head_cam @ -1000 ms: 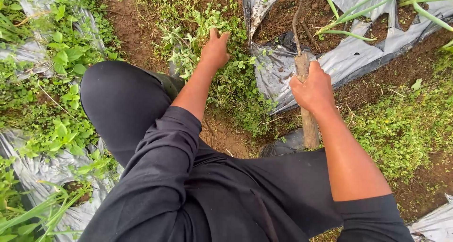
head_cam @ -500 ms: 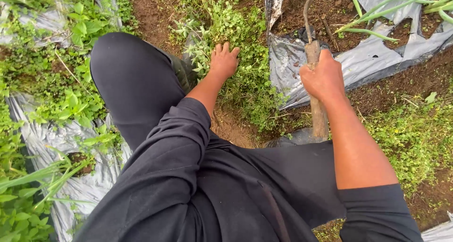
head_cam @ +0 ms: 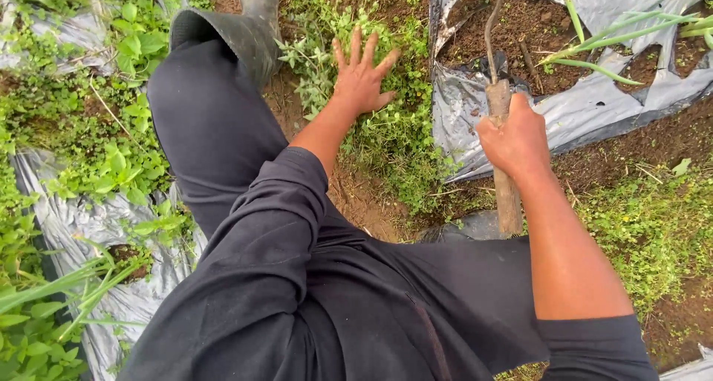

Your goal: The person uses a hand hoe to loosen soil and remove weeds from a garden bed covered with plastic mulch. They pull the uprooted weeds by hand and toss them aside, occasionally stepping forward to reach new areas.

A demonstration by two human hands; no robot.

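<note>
Left of the weed patch [head_cam: 390,139], a rubber boot [head_cam: 238,32] stood in the furrow. The left hand [head_cam: 362,73] lay released, fingers spread flat on the weeds. Right of the patch, the right hand [head_cam: 514,139] was clenched around the wooden-handled hook tool [head_cam: 499,110], its tip over the silver mulch sheet [head_cam: 475,121]. A careless swing could probably tear that sheet or nick the spread fingers.

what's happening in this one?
A person crouches in a garden furrow. The left hand is spread open, fingers splayed, over a clump of weeds. The right hand grips the wooden handle of a hooked weeding tool, whose curved metal tip sits above the soil in a hole in the grey plastic mulch. A rubber boot shows at top.
</note>
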